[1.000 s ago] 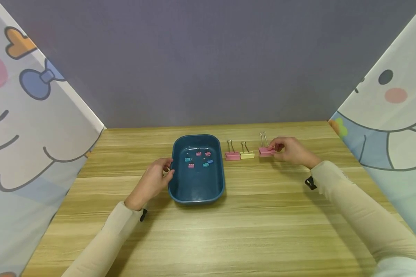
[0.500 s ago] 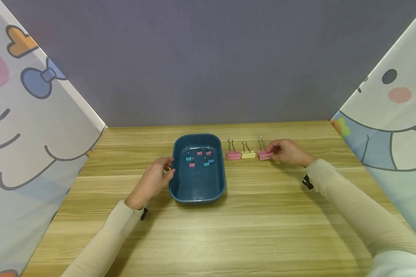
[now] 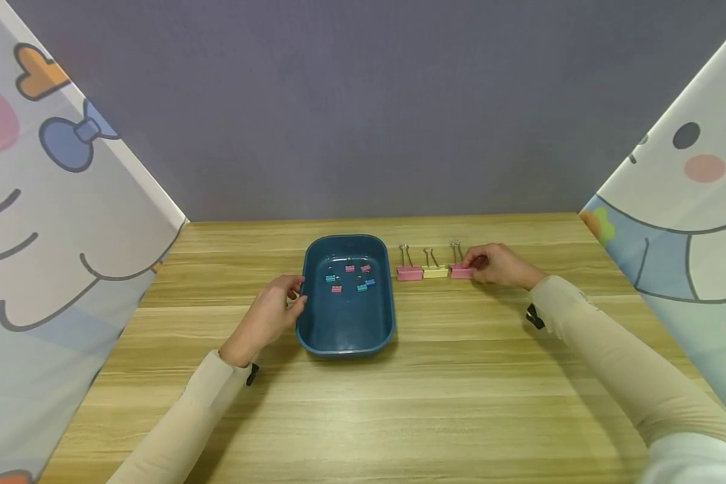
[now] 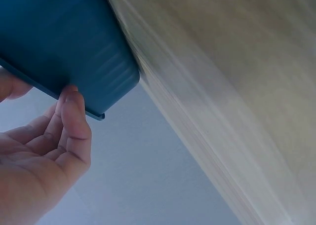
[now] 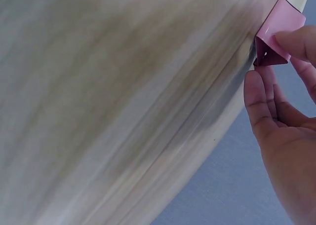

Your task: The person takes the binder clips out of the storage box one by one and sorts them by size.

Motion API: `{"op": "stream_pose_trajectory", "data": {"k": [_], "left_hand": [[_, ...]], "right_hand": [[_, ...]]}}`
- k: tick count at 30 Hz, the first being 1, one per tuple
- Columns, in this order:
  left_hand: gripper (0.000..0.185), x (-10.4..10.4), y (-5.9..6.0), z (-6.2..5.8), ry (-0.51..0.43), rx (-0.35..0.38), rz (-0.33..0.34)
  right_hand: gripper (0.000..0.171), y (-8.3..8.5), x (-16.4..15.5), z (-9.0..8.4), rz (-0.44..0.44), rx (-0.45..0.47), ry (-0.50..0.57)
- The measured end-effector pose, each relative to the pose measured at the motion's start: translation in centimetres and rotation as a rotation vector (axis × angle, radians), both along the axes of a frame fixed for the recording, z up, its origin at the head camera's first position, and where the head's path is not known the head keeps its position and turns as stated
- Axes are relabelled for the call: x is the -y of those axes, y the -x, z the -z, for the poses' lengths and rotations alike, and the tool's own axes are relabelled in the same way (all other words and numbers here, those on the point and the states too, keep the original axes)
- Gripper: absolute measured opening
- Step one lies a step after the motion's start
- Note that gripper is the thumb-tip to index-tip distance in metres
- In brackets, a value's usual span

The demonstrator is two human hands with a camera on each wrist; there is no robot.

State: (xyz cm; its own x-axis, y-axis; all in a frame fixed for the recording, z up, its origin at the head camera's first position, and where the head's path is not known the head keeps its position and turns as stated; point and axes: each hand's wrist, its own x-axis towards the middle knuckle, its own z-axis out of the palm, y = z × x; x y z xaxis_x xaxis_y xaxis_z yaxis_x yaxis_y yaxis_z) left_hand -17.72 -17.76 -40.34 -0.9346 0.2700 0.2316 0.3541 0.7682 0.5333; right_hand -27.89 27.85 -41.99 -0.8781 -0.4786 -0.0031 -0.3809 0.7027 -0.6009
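My right hand (image 3: 501, 266) pinches a pink binder clip (image 5: 282, 28) by its right end, thumb against the pink body. In the head view that clip stands at the right end of a row, its wire handles pointing away from me. Just left of it is a smaller yellow binder clip (image 3: 435, 271), then another pink binder clip (image 3: 409, 273) beside the tray. At the left long side of the dark blue tray (image 3: 346, 351), my left hand (image 3: 267, 310) holds the rim, with curled fingertips against the outer wall in the left wrist view.
Several small binder clips lie inside the tray toward its far end, among them a pink clip (image 3: 337, 289), a teal clip (image 3: 361, 288) and a blue clip (image 3: 370, 282). A grey panel (image 3: 375, 114) rises behind the wooden table (image 3: 435, 403), with cartoon-printed cloth (image 3: 66, 222) at both sides.
My right hand has brought its pink clip a little left and toward me, into line close beside the yellow clip. My left hand stays at the tray rim.
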Motion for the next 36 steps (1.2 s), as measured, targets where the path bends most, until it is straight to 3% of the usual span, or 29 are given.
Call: {"op": "stream_pose_trajectory", "data": {"k": [8,13,17,22,36], "left_hand": [[0.036,0.0,0.0,0.0,-0.004,-0.006,0.000],[0.037,0.0,0.0,0.0,0.000,0.000,-0.002],[0.036,0.1,0.0,0.1,-0.003,-0.001,0.002],[0.036,0.1,0.0,0.1,-0.006,-0.002,0.003],[0.036,0.2,0.0,0.2,-0.009,-0.017,0.015]], "right_hand": [[0.017,0.0,0.1,-0.4,0.002,-0.022,-0.047],[0.019,-0.2,0.5,-0.7,-0.017,-0.089,-0.078],[0.021,-0.6,1.2,-1.6,-0.019,-0.142,-0.073],[0.022,-1.4,2.6,-2.9,-0.025,-0.135,-0.052],[0.019,-3.5,7.7,-5.3,-0.153,-0.246,-0.004]]}}
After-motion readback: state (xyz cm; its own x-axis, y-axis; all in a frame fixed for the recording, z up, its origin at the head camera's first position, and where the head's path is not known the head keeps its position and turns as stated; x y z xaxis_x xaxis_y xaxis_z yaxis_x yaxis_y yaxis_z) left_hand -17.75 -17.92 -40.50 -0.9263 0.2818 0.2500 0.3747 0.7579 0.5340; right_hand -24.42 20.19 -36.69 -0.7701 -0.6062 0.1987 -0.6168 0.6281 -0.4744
